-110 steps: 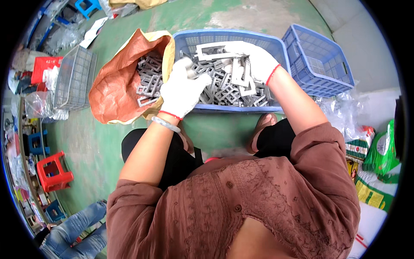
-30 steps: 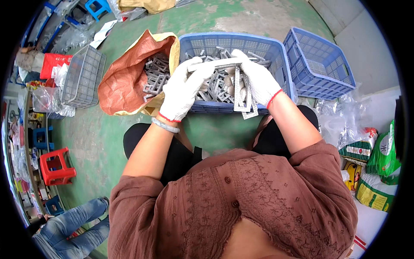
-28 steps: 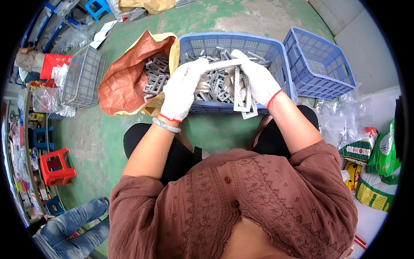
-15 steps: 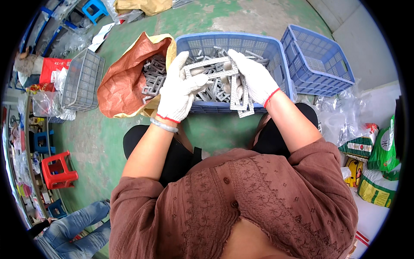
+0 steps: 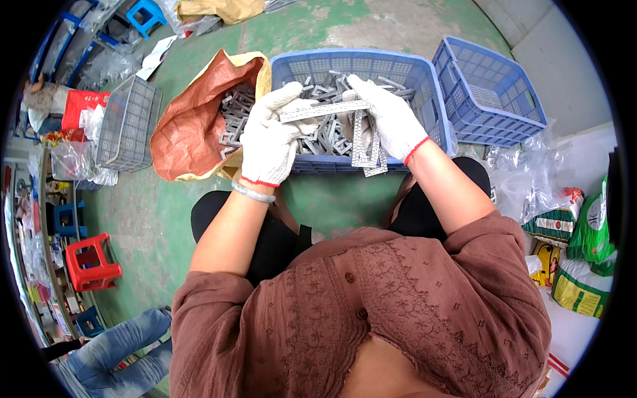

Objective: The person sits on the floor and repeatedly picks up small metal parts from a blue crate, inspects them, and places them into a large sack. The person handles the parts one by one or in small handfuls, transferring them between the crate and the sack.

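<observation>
Both hands wear white knit gloves with red cuffs. Between them, over the blue basket (image 5: 424, 73), they hold a grey folding ruler (image 5: 325, 111) of slotted, jointed strips with dark markings. My left hand (image 5: 272, 132) is closed on its left end, thumb along the strip. My right hand (image 5: 388, 116) grips its right end. Below the right fingers, slotted grey strips (image 5: 359, 142) hang down over the basket's near rim; whether they join the held ruler I cannot tell. More grey slotted pieces (image 5: 325, 138) lie heaped in the basket, partly hidden by my hands.
Left of the basket, an open orange-lined sack (image 5: 189, 136) holds more grey pieces. Another blue basket (image 5: 491, 99) stands to the right, a grey crate (image 5: 129, 123) further left. Red stool (image 5: 93, 262), shelves, and someone's jeans-clad legs (image 5: 113, 351) are at left; plastic bags (image 5: 531, 186) at right.
The held ruler has tipped, so its open rectangular frame now shows as one nearly flat strip. My left fingers have sunk slightly and folded in; the hanging strips have shifted a little.
</observation>
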A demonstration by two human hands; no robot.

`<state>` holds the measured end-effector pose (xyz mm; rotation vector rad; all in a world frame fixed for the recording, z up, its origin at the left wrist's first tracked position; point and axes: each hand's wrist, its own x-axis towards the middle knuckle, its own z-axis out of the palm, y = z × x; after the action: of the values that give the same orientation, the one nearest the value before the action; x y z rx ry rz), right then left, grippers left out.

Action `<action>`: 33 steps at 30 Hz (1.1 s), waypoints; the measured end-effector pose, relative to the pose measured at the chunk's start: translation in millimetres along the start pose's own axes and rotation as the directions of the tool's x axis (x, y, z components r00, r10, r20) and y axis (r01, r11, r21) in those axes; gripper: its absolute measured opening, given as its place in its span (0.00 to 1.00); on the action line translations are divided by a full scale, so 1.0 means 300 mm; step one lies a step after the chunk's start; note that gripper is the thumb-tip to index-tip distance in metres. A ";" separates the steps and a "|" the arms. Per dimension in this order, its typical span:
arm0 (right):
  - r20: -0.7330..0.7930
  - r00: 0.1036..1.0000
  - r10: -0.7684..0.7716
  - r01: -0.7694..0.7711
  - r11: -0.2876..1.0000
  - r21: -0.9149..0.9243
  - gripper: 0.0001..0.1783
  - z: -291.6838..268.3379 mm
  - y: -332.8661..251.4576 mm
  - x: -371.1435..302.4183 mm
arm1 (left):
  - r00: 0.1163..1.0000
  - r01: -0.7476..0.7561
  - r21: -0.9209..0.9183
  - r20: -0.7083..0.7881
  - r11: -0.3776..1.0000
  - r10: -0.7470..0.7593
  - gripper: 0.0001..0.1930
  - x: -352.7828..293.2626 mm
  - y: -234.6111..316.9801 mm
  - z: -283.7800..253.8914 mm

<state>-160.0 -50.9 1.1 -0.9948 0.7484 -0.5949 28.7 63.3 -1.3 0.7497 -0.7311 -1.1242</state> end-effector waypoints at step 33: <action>-0.005 0.996 0.084 -0.067 0.835 0.546 0.27 -0.006 -0.028 -0.004 | 0.908 0.285 0.888 -0.128 0.362 -0.400 0.24 -0.026 0.107 0.162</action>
<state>-163.2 -54.6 8.4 -0.4232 0.5888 -0.7038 3.2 71.5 50.8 1.8611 -1.3556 -1.1018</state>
